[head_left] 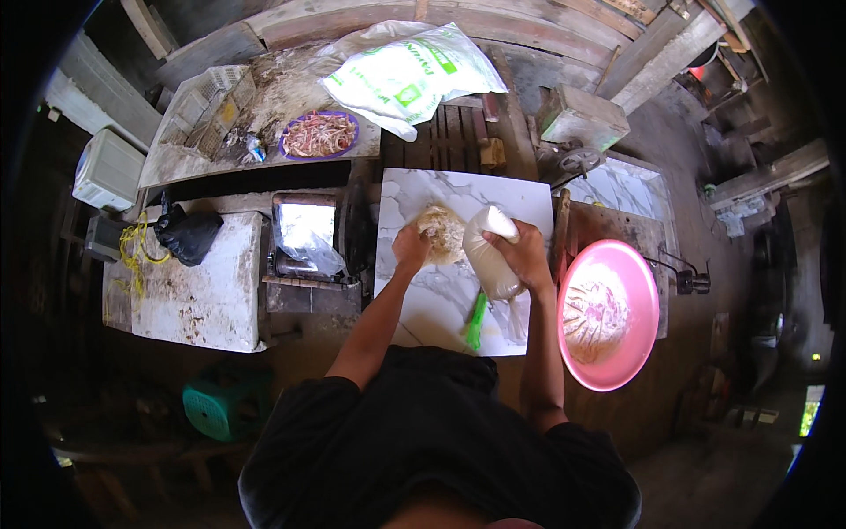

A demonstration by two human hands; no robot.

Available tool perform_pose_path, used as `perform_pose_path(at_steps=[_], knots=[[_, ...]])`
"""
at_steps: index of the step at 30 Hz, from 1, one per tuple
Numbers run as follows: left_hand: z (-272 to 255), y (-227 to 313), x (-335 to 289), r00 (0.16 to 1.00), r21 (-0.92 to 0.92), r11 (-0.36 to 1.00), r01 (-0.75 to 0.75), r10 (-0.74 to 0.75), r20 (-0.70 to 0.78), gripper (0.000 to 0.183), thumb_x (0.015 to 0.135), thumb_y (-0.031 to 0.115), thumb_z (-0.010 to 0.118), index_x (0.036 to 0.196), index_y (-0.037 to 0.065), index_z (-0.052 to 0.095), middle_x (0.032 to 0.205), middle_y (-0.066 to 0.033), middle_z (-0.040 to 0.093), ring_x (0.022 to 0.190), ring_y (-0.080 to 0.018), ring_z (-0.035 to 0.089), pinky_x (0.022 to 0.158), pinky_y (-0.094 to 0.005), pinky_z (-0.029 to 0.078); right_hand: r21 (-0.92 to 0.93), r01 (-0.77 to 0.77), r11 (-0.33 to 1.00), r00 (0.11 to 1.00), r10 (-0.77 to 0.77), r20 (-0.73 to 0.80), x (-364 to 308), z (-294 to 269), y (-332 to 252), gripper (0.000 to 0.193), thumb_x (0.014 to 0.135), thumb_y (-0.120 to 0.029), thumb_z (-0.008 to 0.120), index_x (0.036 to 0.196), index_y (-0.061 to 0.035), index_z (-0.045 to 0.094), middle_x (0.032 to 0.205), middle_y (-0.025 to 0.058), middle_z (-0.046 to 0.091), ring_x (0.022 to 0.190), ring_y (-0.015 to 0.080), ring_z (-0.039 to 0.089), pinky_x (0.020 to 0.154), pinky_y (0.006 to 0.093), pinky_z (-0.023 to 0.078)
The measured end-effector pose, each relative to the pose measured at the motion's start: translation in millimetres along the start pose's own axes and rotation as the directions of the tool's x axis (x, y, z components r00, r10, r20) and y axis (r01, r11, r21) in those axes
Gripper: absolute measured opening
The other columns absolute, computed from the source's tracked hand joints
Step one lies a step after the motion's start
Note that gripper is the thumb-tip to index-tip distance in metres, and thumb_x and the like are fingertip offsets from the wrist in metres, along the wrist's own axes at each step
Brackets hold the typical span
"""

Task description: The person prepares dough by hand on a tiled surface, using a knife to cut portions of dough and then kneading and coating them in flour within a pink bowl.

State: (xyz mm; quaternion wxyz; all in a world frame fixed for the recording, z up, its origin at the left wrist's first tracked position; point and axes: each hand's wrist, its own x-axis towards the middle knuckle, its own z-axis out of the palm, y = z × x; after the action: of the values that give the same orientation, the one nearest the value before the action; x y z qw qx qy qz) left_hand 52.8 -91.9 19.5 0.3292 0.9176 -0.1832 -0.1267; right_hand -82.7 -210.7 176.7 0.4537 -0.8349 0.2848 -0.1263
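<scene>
On a white marble-patterned board in front of me lies a crumpled beige, floury-looking mass. My left hand is closed at its left edge, with the fingers curled in against it and their tips hidden. Above the board, just right of the mass, my right hand grips a clear plastic bag filled with a pale, cream-white substance. The bag hangs tilted, its white top toward the far side. A bright green handled tool, perhaps a knife, lies near the board's front edge.
A pink basin holding whitish, floury contents stands close at my right. Beyond the board lie a white-green sack and a purple-rimmed plate of reddish strips. Leftward are a metal tray, black bag and green stool.
</scene>
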Motion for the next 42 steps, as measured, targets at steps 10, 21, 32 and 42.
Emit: perform_pose_path(at_steps=[10, 21, 32, 42], knots=[[4, -4, 10, 0.987, -0.181, 0.974, -0.134, 0.116, -0.110, 0.045, 0.061, 0.033, 0.068, 0.094, 0.006, 0.055, 0.094, -0.0156, 0.056, 0.094, -0.0308, 0.051, 0.079, -0.0382, 0.041, 0.244, 0.148, 0.958, 0.988, -0.154, 0.006, 5, -4, 6, 0.018, 0.069, -0.006, 0.063, 0.086, 0.0007, 0.061, 0.072, 0.0094, 0.062, 0.065, 0.0089, 0.055, 0.060, 0.0249, 0.044], [-11, -3, 33, 0.953, -0.299, 0.950, -0.092, 0.171, 0.252, 0.049, 0.050, 0.022, 0.073, 0.093, 0.004, 0.055, 0.090, -0.0156, 0.059, 0.085, -0.0305, 0.056, 0.074, -0.0353, 0.044, 0.114, 0.126, 0.986, 0.989, -0.116, -0.086, -6, -13, 9, 0.018, 0.067, -0.010, 0.068, 0.080, 0.0004, 0.061, 0.067, 0.0066, 0.060, 0.061, 0.0072, 0.051, 0.056, 0.0236, 0.043], [-22, 14, 5, 0.957, -0.493, 0.838, -0.234, 0.289, 0.037, 0.028, 0.061, 0.003, 0.060, 0.085, 0.005, 0.047, 0.081, -0.0172, 0.058, 0.081, -0.0342, 0.057, 0.069, -0.0368, 0.044, 0.205, 0.113, 0.972, 0.992, -0.098, -0.083, 1, -12, 5, 0.019, 0.067, -0.008, 0.068, 0.081, 0.0006, 0.060, 0.070, 0.0034, 0.060, 0.063, 0.0066, 0.051, 0.058, 0.0228, 0.043], [-21, 19, -20, 0.672, -0.177, 0.656, -0.733, 0.740, -0.040, 0.026, 0.057, 0.002, 0.060, 0.081, 0.006, 0.051, 0.090, -0.0079, 0.056, 0.087, -0.0291, 0.048, 0.078, -0.0381, 0.037, 0.328, 0.157, 0.931, 0.986, -0.131, -0.099, -5, -17, 4, 0.016, 0.070, -0.005, 0.065, 0.083, 0.0012, 0.059, 0.074, 0.0016, 0.058, 0.065, 0.0062, 0.050, 0.060, 0.0207, 0.042]])
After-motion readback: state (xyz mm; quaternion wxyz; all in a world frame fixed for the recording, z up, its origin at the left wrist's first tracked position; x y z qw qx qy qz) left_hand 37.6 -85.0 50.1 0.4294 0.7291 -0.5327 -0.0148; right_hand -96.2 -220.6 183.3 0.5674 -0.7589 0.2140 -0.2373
